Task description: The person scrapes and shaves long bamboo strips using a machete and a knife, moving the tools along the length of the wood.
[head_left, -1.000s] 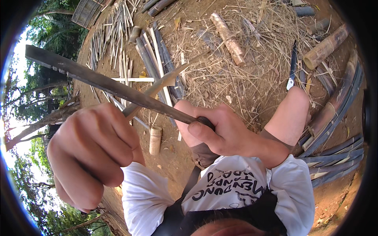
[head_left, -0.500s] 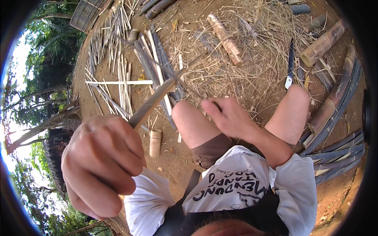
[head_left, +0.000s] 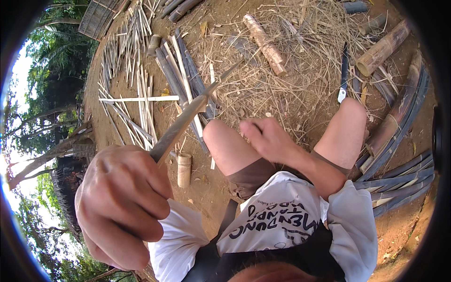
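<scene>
My left hand (head_left: 124, 207), large and close at the left, is closed in a fist round a long brown knife-like tool (head_left: 181, 124). The tool slants up and to the right from the fist and narrows to a pointed tip. My right hand (head_left: 268, 138) is held between my knees, its fingers curled and closed. What it pinches, if anything, cannot be made out. The two hands are apart, with the tool's tip above and to the left of the right hand. Thin pale shavings (head_left: 300, 89) cover the ground beyond my knees.
Bamboo strips (head_left: 145, 101) lie at the left, beside a short bamboo piece (head_left: 184, 170). A peeled bamboo length (head_left: 265, 44) rests among the shavings. Near my right knee lies a dark-bladed saw (head_left: 344, 75). Bamboo logs (head_left: 383, 47) and bundled dark strips (head_left: 399, 188) are at the right.
A thin strip that ran from my right hand across the tool toward the upper left no longer shows. My left fist has dropped slightly. The right hand has hardly moved.
</scene>
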`<state>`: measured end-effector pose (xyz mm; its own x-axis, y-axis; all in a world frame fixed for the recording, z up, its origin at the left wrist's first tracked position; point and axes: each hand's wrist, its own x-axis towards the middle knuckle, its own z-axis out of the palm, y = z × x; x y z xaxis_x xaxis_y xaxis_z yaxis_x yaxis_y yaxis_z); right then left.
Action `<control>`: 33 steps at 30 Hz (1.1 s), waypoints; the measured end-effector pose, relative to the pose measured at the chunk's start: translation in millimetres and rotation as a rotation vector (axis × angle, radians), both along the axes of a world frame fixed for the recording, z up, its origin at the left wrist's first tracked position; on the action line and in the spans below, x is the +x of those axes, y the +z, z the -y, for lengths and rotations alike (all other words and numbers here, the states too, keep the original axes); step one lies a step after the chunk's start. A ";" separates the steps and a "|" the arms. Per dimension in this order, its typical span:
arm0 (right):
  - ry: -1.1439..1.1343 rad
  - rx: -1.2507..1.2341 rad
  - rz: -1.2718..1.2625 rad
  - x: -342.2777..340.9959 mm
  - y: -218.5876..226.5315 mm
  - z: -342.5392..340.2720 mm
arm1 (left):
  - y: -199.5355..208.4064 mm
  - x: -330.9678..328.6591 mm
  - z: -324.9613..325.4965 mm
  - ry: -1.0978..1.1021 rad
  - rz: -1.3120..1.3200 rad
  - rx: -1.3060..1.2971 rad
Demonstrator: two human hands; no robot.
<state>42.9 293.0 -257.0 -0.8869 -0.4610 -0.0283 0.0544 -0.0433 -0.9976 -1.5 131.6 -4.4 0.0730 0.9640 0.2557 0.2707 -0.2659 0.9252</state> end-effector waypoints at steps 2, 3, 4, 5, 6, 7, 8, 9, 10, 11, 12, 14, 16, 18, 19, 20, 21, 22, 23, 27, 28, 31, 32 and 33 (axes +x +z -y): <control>-0.043 0.103 0.217 -8.4 -19.1 5.2 | 6.1 10.9 -3.3 0.028 0.004 -0.034; -0.042 0.151 0.153 -4.5 -10.1 1.2 | 1.3 4.4 -4.2 0.017 0.008 -0.037; -0.020 0.073 0.043 5.4 0.1 0.0 | -2.1 2.1 -3.0 0.008 0.005 -0.010; 0.001 -0.005 -0.065 13.4 9.7 -0.7 | -5.7 -2.1 -1.7 -0.001 0.003 0.016; 0.022 -0.095 -0.190 17.3 17.2 0.8 | -2.4 -2.9 -1.8 -0.010 -0.016 0.031; -0.001 -0.096 -0.240 19.8 15.8 4.4 | 0.4 -1.8 -0.4 -0.021 -0.017 -0.004; -0.042 -0.040 -0.163 18.1 1.0 10.6 | 1.7 -1.5 2.2 -0.022 -0.024 -0.002; -0.093 0.021 -0.098 9.9 -25.1 17.1 | 2.7 -3.1 3.9 -0.033 -0.042 0.005; -0.146 0.084 -0.026 0.9 -48.0 19.6 | 3.7 -5.2 3.0 -0.045 -0.053 0.015; -0.147 0.182 0.045 -9.7 -68.9 17.9 | 2.9 -6.1 -1.0 -0.052 -0.034 0.023; -0.146 0.279 0.117 -25.3 -77.8 15.2 | -0.9 -7.8 -4.6 -0.058 -0.014 0.030; -0.164 0.308 0.126 -29.0 -91.7 10.6 | -5.3 -11.7 -7.5 -0.048 -0.017 0.081; -0.137 0.164 0.007 -7.6 -52.7 21.0 | -6.7 -0.7 6.6 0.050 -0.050 0.154; -0.111 0.006 -0.142 2.2 -41.1 27.4 | -7.8 -3.3 12.7 0.056 -0.012 0.180; -0.095 -0.021 -0.168 2.2 -40.7 27.9 | -7.8 -6.3 14.5 0.055 0.004 0.191; -0.077 -0.049 -0.194 0.6 -41.0 28.2 | -8.1 -9.3 16.2 0.056 0.019 0.202; -0.210 -0.039 -0.152 -3.8 -69.9 38.0 | -9.3 -15.5 13.7 0.038 0.035 0.223; -0.195 0.087 0.008 -17.1 -96.3 42.0 | -7.4 -16.2 12.7 0.040 0.044 0.230; -0.169 0.212 0.169 -34.4 -123.4 39.7 | -5.5 -14.6 12.7 0.052 0.054 0.235; -0.130 0.368 0.351 -42.9 -135.8 34.4 | -8.9 -7.7 9.1 0.215 0.058 0.292; -0.148 0.236 0.310 -33.0 -116.4 35.5 | -9.1 -11.8 12.7 0.199 0.070 0.293; -0.115 -0.082 -0.070 -9.3 -38.3 44.7 | -4.2 -21.6 23.7 0.210 0.099 0.351; -0.085 -0.090 -0.081 -7.9 -26.0 43.9 | -2.3 -21.4 24.8 0.219 0.092 0.345; -0.062 -0.098 -0.093 -7.9 -17.1 43.2 | -0.3 -22.8 26.1 0.221 0.085 0.338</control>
<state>35.0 249.8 -274.1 -0.9106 -0.4015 0.0981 -0.0441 -0.1415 -0.9890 -24.3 105.5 -4.7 -0.1614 0.8149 0.5567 0.2815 -0.5027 0.8174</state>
